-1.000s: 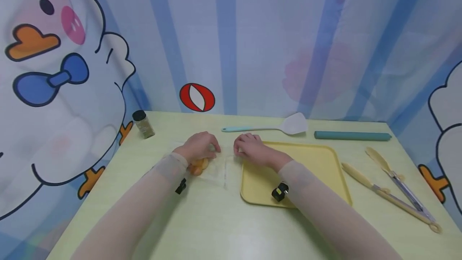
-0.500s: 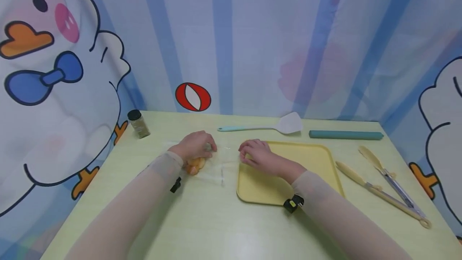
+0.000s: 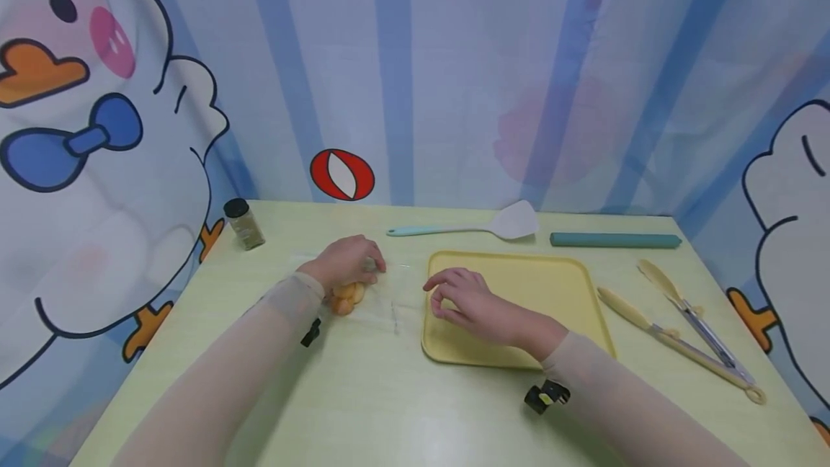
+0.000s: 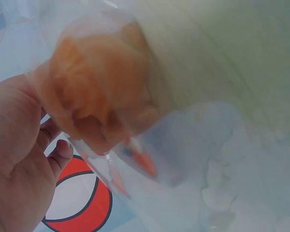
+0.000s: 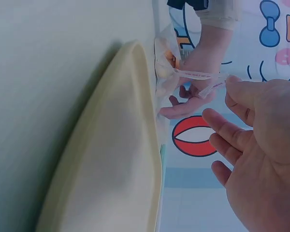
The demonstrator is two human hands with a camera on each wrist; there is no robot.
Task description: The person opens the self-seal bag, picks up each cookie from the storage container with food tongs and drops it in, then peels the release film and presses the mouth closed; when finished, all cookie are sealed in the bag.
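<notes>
A clear plastic bag (image 3: 372, 316) with golden-brown bread (image 3: 346, 298) inside lies left of the yellow tray; the bread shows blurred through the film in the left wrist view. My left hand (image 3: 344, 261) grips the bag at its far side, above the bread, fingers curled. Over the tray's left part, my right hand (image 3: 476, 305) pinches the bag's mouth edge between thumb and index finger, the other fingers spread loosely. A printed strip (image 5: 198, 75) along that mouth runs taut to the right thumb in the right wrist view.
The yellow tray (image 3: 538, 272) sits under the right hand. Behind it lie a white-bladed spatula (image 3: 512, 222) and a teal rolling pin (image 3: 616, 240). Tongs (image 3: 674, 337) spread at the right. A black-capped seasoning jar (image 3: 245, 225) stands at the back left. A printed curtain hangs behind.
My right hand has moved right and nearer, from beside the bag to over the tray, drawing the bag's edge. The left hand has stayed nearly in place; the whole view has shifted slightly.
</notes>
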